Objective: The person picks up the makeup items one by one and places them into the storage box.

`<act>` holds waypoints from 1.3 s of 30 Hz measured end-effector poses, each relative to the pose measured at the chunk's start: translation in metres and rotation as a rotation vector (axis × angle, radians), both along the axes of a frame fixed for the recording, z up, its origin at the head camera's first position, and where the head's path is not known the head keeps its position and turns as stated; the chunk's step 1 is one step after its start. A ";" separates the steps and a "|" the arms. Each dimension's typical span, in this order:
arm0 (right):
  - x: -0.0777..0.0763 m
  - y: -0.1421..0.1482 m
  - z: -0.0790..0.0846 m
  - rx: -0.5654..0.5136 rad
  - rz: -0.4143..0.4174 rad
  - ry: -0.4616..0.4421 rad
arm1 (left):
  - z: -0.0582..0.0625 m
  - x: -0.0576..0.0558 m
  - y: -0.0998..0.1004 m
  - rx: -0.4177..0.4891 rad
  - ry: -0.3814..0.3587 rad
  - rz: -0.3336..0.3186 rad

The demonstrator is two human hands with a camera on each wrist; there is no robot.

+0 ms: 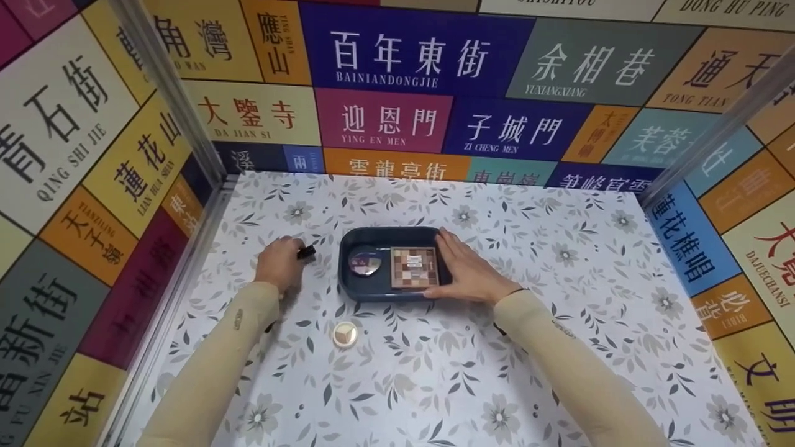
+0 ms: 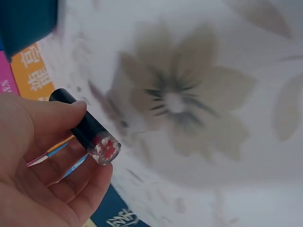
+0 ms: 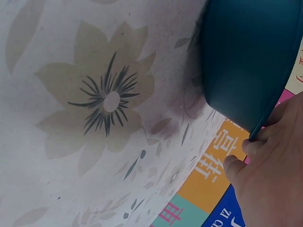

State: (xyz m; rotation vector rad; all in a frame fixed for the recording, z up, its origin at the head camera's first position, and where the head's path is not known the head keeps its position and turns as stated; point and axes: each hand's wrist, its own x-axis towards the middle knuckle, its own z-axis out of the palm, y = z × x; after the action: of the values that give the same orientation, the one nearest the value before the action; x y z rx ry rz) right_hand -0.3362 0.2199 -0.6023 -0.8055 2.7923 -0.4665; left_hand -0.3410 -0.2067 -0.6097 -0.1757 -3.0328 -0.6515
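Observation:
My left hand [image 1: 279,264] pinches a small black lipstick tube [image 2: 90,125] between thumb and fingers. Its lower end is clear with red showing. The hand is left of a dark blue tray [image 1: 372,296], apart from it. Around the tray's right end, my right hand [image 1: 469,273] grips the rim, thumb at the near side and fingers toward the far corner. Inside the tray lie an eyeshadow palette [image 1: 414,268] with a grid of brown shades and a round shiny compact [image 1: 365,263]. In the right wrist view, the fingertips are partly hidden behind the tray wall [image 3: 246,61].
A small round pan [image 1: 345,334] with cream and tan sections lies on the table in front of the tray. The floral tabletop [image 1: 397,385] is bordered by printed sign panels [image 1: 385,121] at the back and both sides, with metal posts [image 1: 186,93] at the corners.

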 end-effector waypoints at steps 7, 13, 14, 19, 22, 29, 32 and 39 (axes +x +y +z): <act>0.000 -0.001 0.000 0.009 -0.002 0.006 | 0.030 0.001 0.015 0.019 0.106 -0.137; -0.001 -0.002 0.001 0.022 0.000 0.015 | 0.060 0.001 0.038 -0.022 0.120 -0.262; -0.001 -0.002 0.001 0.021 -0.003 0.013 | 0.064 0.001 0.042 -0.020 0.116 -0.278; -0.002 -0.001 0.001 0.016 0.005 0.013 | 0.079 0.003 0.068 -0.008 0.062 -0.350; -0.002 -0.001 0.000 0.021 0.009 0.014 | 0.082 0.006 0.083 -0.018 0.020 -0.399; -0.002 -0.001 0.001 0.014 0.021 0.019 | 0.075 0.010 0.111 -0.097 -0.070 -0.513; -0.002 -0.001 0.000 0.011 0.022 0.013 | 0.069 0.010 0.118 -0.139 -0.095 -0.538; 0.000 0.000 0.002 0.001 0.022 0.008 | 0.054 0.009 0.128 -0.165 -0.160 -0.599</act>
State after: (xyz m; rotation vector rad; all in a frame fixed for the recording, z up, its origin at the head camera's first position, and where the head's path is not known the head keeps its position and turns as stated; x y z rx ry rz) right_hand -0.3365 0.2195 -0.6001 -0.8384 2.7881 -0.4590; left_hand -0.3318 -0.0789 -0.5556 -1.1163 -3.1762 -0.4432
